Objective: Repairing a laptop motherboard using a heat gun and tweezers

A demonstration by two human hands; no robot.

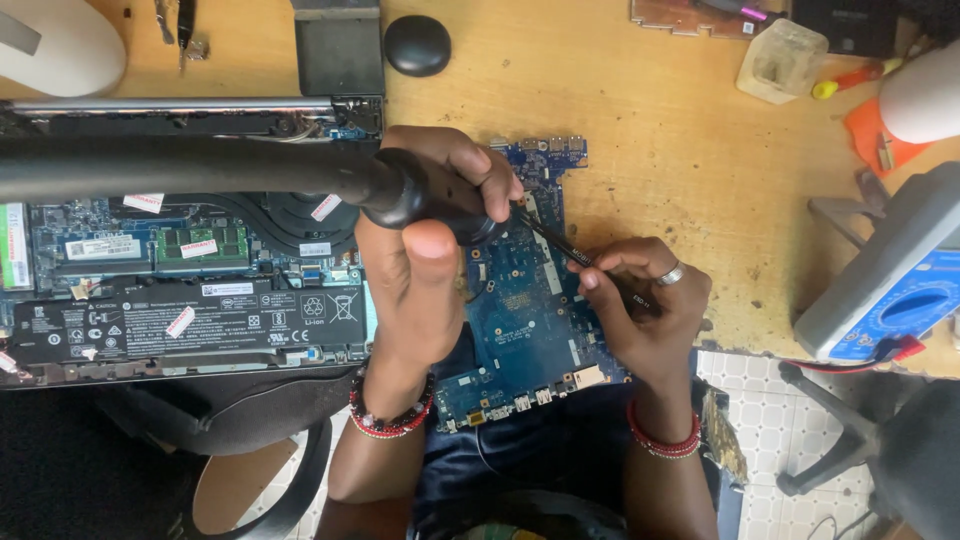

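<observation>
A blue circuit board (520, 320) lies at the wooden desk's front edge, partly over my lap. My left hand (420, 250) grips a thick black tool handle (400, 190) whose long black body runs off to the left; its tip points down at the board's upper part. My right hand (645, 305), with a ring on one finger, holds thin black tweezers (560, 245) angled up-left toward the same spot. Both wrists wear red bead bracelets.
An opened laptop (190, 270) with battery, fan and memory exposed lies to the left. A multimeter (895, 285) sits at the right edge. A black round object (417, 45), a clear plastic box (780, 60) and a screwdriver (850, 78) lie at the back of the desk (680, 160).
</observation>
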